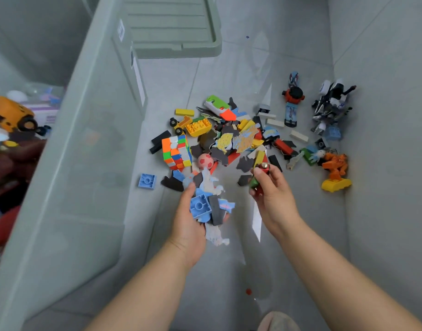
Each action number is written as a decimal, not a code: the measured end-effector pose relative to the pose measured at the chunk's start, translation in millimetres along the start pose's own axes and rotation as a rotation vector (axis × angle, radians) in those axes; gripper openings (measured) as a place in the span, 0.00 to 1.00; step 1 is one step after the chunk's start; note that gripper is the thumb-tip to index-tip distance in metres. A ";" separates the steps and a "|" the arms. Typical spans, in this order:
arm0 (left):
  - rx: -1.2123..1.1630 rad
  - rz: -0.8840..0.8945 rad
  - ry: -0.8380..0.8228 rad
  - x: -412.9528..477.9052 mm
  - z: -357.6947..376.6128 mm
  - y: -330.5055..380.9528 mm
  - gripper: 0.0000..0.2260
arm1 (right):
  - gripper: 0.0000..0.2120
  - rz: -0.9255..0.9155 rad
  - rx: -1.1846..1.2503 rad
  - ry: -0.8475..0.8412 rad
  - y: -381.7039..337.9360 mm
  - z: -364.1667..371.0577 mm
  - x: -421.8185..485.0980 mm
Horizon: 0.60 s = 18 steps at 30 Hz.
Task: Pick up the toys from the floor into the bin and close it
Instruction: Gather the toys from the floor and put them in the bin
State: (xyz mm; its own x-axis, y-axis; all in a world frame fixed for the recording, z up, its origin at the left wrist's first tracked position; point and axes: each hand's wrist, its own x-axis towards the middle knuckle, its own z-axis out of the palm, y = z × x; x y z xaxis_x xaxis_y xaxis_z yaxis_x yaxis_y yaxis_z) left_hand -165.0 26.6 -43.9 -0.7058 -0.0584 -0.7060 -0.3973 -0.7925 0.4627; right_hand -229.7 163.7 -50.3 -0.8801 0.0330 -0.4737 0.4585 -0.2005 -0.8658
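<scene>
A pile of toys [231,139] lies on the grey floor: a colour cube [176,151], a pink ball [205,161], yellow bricks and flat puzzle pieces. My left hand [188,218] holds a handful with a blue brick [200,206], a dark block and puzzle pieces, just in front of the pile. My right hand [272,189] grips a small red and green toy [258,177] at the pile's near right edge. The translucent bin [85,163] stands at the left, open, with toys inside. Its green lid [174,27] lies behind it.
An orange figure on a yellow base [336,168], a black and white robot [331,103] and a toy skateboard [292,99] lie to the right, close to the wall. One blue brick [146,181] sits alone beside the bin. A small red bead [248,291] lies near me.
</scene>
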 end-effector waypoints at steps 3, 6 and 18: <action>0.074 0.153 0.009 -23.3 33.9 17.0 0.24 | 0.02 -0.094 0.071 -0.148 -39.1 29.9 -40.7; 0.178 0.445 0.015 -62.4 62.5 47.5 0.28 | 0.04 -0.280 -0.021 -0.297 -82.2 72.4 -80.2; 0.637 0.785 0.461 -147.3 -46.4 212.5 0.21 | 0.09 0.238 0.074 -0.760 -96.9 278.2 -148.8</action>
State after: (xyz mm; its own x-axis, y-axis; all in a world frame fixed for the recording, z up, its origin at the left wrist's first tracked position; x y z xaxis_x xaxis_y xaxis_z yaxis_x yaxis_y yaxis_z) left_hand -118.3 -161.4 133.5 -0.6601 -0.7323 -0.1671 -0.2583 0.0125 0.9660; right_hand -177.6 -94.2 149.0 -0.6155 -0.6895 -0.3818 0.6583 -0.1834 -0.7300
